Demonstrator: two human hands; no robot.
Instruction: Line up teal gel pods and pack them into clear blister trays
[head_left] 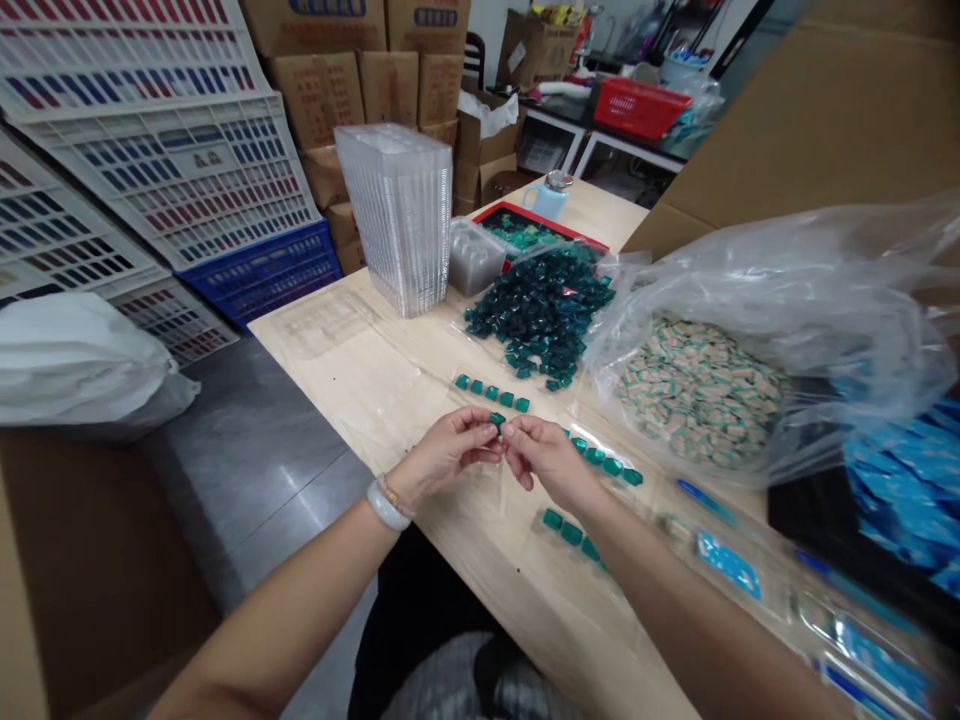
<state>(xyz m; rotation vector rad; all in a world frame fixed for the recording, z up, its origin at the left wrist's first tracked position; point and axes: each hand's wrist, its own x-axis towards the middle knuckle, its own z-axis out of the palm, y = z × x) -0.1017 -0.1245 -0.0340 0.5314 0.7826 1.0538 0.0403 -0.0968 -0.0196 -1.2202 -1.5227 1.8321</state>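
Teal capsule (496, 421) pinched between left hand (448, 455) and right hand (547, 462), held together over wooden table (360, 400); capsule strip (596, 457) laid just beside; bagged capsule pile (540, 310) placed beyond.

The wooden tabletop (352, 420) carries a stack of clear plastic trays (397, 220) at far left, a heap of green capsules (540, 310) beyond the middle, and a full plastic bag (697, 390) at right.
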